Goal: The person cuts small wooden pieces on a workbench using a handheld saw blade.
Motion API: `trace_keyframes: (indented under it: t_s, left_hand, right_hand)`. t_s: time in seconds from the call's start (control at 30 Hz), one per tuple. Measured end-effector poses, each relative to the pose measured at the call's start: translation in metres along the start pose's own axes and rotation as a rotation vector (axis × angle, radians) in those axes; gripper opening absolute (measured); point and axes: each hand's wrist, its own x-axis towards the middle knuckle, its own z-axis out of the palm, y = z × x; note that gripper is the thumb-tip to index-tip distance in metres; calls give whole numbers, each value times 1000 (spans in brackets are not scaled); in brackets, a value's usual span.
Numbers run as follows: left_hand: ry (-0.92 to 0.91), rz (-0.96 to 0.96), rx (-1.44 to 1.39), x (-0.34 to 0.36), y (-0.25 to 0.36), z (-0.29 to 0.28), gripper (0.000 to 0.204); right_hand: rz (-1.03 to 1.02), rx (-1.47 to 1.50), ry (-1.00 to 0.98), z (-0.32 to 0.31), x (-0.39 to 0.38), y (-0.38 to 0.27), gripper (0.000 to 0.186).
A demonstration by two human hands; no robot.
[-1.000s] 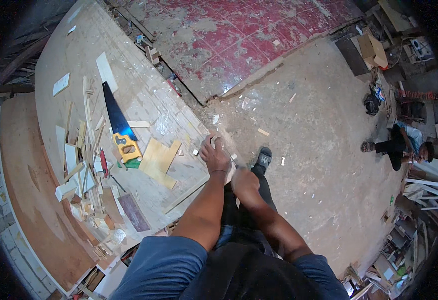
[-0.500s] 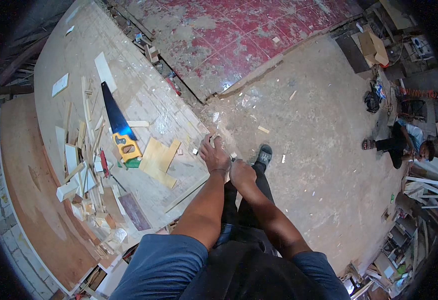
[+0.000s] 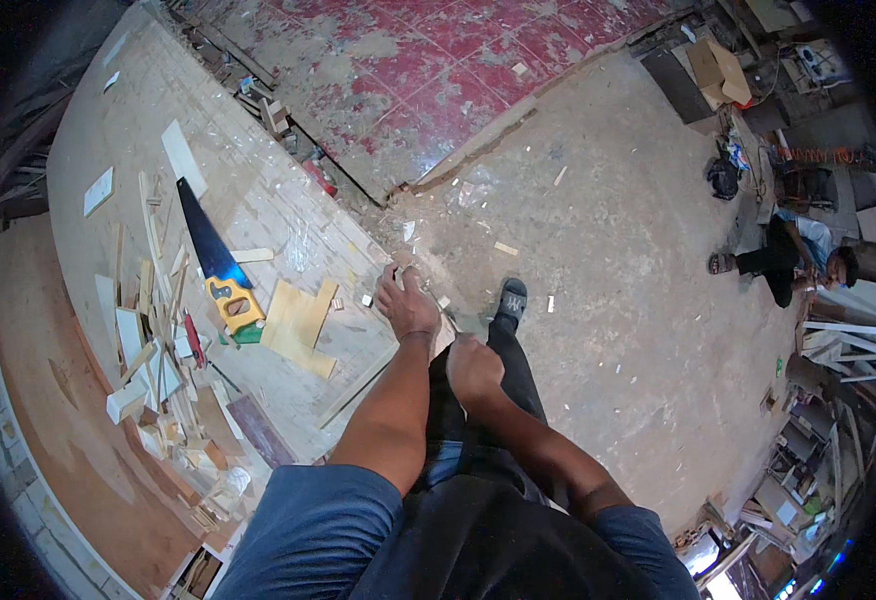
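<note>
left hand (image 3: 407, 308): fingers (image 3: 388, 292) bent | right hand (image 3: 475, 372): fisted, nearer torso

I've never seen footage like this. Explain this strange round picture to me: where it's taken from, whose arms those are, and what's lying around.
There is no robot here. A person wears a wide fisheye camera on the head, looking down, so straight edges bend near the rim and the person's own arms come in from below.

The left hand is at the edge of the wooden worktable, fingers bent. The right hand is closed beside it; blur hides whether it grips anything.

On the table lie a yellow-handled handsaw, a flat, pale wood piece, a red-handled tool and a heap of wood scraps. Far right is another person.
</note>
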Motion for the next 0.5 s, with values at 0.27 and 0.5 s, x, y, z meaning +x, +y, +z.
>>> trace_keyframes:
  t_s: [0.27, 0.5]
  left_hand:
    - [4, 1, 13, -2, -3, 1, 37]
    - [-22, -5, -10, -2, 0, 1, 37]
  right_hand:
    - [-65, -9, -10, -6, 11, -8, 28]
    - [22, -5, 20, 1, 16, -6, 24]
